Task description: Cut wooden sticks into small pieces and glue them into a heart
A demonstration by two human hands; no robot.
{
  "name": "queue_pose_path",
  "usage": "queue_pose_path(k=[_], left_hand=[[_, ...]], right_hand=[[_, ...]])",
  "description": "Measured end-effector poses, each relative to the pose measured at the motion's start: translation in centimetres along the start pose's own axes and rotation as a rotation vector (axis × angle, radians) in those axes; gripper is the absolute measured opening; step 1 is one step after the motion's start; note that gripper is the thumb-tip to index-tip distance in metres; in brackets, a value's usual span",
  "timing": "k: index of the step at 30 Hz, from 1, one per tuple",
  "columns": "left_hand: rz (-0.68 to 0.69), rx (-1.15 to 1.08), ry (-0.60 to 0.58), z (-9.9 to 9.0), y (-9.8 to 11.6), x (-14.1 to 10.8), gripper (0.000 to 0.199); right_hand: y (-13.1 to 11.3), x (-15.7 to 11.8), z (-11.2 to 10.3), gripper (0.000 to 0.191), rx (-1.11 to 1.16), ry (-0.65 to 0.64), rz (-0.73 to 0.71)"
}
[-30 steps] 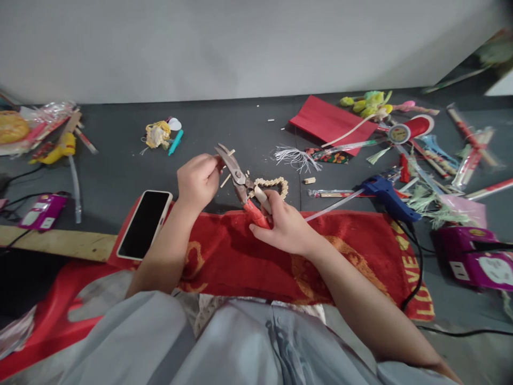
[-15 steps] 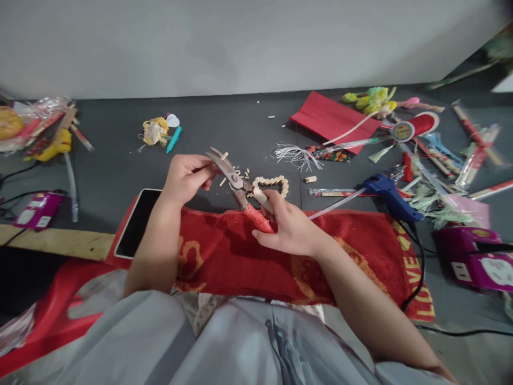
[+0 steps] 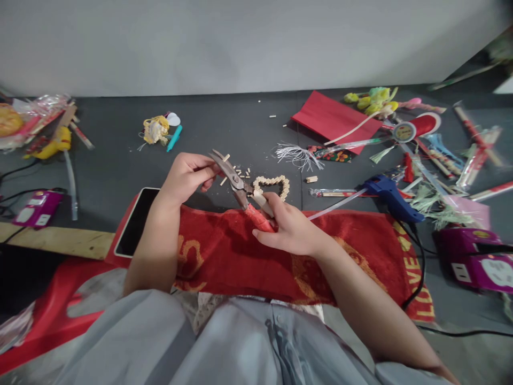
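Note:
My right hand (image 3: 290, 224) is wrapped round the red-taped handle of metal cutters (image 3: 236, 181), whose blades point up and to the left. Between the blades sits a thin light wooden stick (image 3: 225, 158). At the blades' left, my left hand (image 3: 190, 176) is closed in a pinch; its fingers hide most of the stick. A heart outline of small wooden pieces (image 3: 284, 184) lies on the table just beyond my right hand. Short cut bits (image 3: 247, 172) are scattered beside the cutters, and a small wooden bundle (image 3: 311, 179) lies right of the heart.
A red towel (image 3: 256, 262) lies along the near edge, with a phone (image 3: 138, 224) at its left. To the right are a blue glue gun (image 3: 390, 198), a red envelope (image 3: 334, 120) and a thread spool (image 3: 417, 127). A yellow glue gun (image 3: 56, 144) lies far left.
The view has shifted very slightly. Both hands and the cutters keep nearly the same pose, with the stick still between the blades.

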State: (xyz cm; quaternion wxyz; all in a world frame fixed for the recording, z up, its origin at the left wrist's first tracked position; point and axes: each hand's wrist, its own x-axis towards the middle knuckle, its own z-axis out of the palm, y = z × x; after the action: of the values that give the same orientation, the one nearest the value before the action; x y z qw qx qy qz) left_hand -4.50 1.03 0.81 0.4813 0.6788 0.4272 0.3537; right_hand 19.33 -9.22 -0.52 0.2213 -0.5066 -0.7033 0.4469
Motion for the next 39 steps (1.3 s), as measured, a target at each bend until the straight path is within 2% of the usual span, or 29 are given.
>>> queue_pose_path(k=[4,9,11,14,17,20,24,31,39], left_hand=[[-0.008,-0.037,0.031,0.4,-0.1,0.1,0.025],[-0.037,-0.096,0.115,1.9,0.1,0.3,0.043],[-0.088,-0.159,0.063,2.8,0.2,0.3,0.055],[-0.16,-0.245,-0.133,4.1,0.2,0.1,0.072],[-0.144,-0.268,-0.307,5.3,0.2,-0.3,0.071],[-0.187,-0.23,-0.387,6.3,0.2,-0.6,0.07],[-0.192,-0.236,-0.35,7.1,-0.1,-0.7,0.068],[-0.133,-0.354,-0.352,7.6,-0.9,-0.8,0.052],[-0.131,-0.335,-0.331,7.7,-0.6,-0.9,0.051]], right_hand=[[0.1,0.1,-0.1,0.038,0.026,-0.022,0.009],[0.5,0.4,0.4,0.041,0.129,0.03,0.006],[0.9,0.6,0.8,0.043,0.182,0.071,0.017],[1.3,0.9,1.5,0.046,0.269,0.117,0.024],[1.8,1.1,2.2,0.047,0.341,0.144,0.022],[2.1,1.3,2.8,0.049,0.426,0.187,-0.036],[2.5,1.5,3.2,0.051,0.459,0.207,-0.109],[2.8,1.6,3.5,0.056,0.439,0.222,-0.106],[2.8,1.5,3.4,0.055,0.41,0.219,-0.095]])
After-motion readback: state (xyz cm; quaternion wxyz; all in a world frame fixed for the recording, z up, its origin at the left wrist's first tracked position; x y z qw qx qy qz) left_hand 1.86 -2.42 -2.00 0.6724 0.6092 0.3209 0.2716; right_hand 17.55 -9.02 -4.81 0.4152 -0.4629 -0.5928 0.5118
